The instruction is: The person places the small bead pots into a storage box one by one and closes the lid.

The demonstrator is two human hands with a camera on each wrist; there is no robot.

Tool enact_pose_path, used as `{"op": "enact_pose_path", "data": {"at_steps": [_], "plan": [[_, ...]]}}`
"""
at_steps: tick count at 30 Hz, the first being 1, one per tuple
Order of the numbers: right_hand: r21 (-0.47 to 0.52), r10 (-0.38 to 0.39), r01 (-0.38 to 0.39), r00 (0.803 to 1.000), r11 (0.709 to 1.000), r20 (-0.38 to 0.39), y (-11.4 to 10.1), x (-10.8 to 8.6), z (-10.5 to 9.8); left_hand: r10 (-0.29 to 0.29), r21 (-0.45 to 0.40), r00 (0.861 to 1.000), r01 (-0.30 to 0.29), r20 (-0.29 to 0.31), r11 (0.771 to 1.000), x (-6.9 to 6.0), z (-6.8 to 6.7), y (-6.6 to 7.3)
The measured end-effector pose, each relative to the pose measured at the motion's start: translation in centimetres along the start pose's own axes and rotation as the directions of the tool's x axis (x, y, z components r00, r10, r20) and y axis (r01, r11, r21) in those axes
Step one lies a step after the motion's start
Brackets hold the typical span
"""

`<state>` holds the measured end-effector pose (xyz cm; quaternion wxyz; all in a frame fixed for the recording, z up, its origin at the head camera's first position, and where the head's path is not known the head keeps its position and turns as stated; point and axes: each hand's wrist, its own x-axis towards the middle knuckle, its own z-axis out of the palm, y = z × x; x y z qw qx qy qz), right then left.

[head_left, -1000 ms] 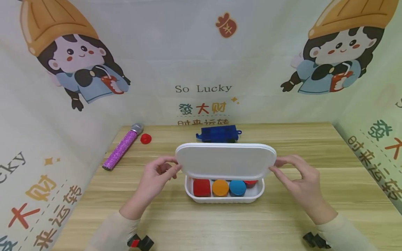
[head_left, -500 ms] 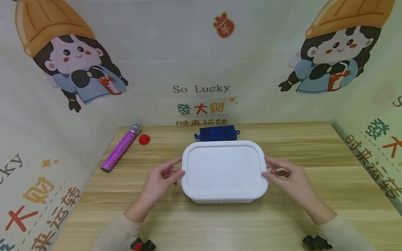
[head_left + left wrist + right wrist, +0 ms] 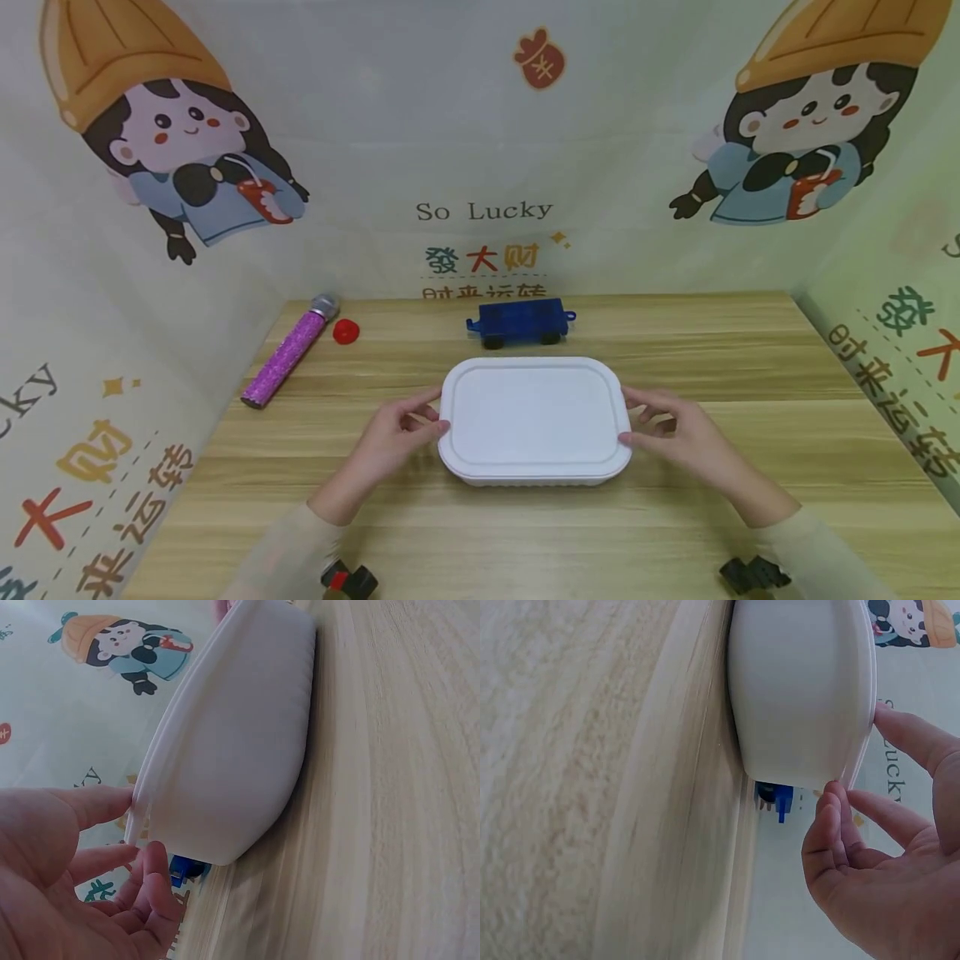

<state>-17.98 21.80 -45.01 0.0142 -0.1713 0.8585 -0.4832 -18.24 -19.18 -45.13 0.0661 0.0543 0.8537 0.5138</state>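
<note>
A white lid [image 3: 535, 417] lies flat over a white rectangular box [image 3: 536, 481] with rounded corners. The lid hides what is inside. At its left end, my left hand [image 3: 399, 433] holds the rim, thumb on the edge and fingers beside it. On the opposite end my right hand [image 3: 678, 429] holds the rim in the same way. Both wrist views show the thumbs touching the lid's edge, with the box's smooth side wall [image 3: 240, 735] resting on the table. Other fingers curl loosely under the rim.
Behind the box stands a blue toy wagon [image 3: 521, 322] with black wheels and end hooks. A purple glittery microphone [image 3: 288, 354] and a small red round piece [image 3: 346, 332] lie at the back left. Printed cloth [image 3: 360, 150] walls the wooden table [image 3: 525, 542].
The lid has come down from a tilted position onto the box, covering the red, orange and blue pieces inside. Both hands lowered with it, and the blue wagon shows more fully.
</note>
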Motion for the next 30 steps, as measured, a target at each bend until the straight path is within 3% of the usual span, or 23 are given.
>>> {"op": "enact_pose_path", "data": {"at_steps": [6,12,15,18,21,24,28,30], "plan": [[-0.002,0.022,-0.022,0.999,1.000,0.030,0.5,0.2,0.2,-0.030,-0.021,0.999,0.030,0.014,0.999,-0.1,0.2,-0.2],[0.004,0.024,-0.024,0.999,1.000,0.035,0.5,0.3,0.1,-0.024,0.004,1.000,0.024,0.008,1.000,0.0,0.1,-0.3],[-0.045,0.003,-0.001,0.999,0.999,0.043,0.6,0.4,0.0,-0.001,0.032,1.000,0.000,0.022,0.999,0.1,-0.2,-0.3],[-0.125,-0.063,0.071,0.996,0.990,0.064,0.7,0.5,-0.3,0.059,0.100,0.996,-0.065,0.060,0.993,0.2,-0.6,-0.2],[-0.169,-0.147,0.164,0.983,0.972,0.108,0.7,0.4,-0.6,0.137,0.194,0.979,-0.165,0.148,0.967,0.1,-1.1,-0.2],[-0.161,-0.189,0.213,0.970,0.964,0.151,0.5,0.4,-0.8,0.184,0.286,0.956,-0.246,0.227,0.926,0.1,-1.6,-0.2],[-0.156,-0.171,0.197,0.972,0.968,0.163,0.4,0.4,-1.1,0.206,0.367,0.946,-0.290,0.251,0.884,0.1,-1.8,-0.1],[-0.159,-0.149,0.175,0.975,0.972,0.163,0.4,0.4,-1.2,0.213,0.380,0.944,-0.299,0.252,0.875,0.2,-1.8,0.1]]}}
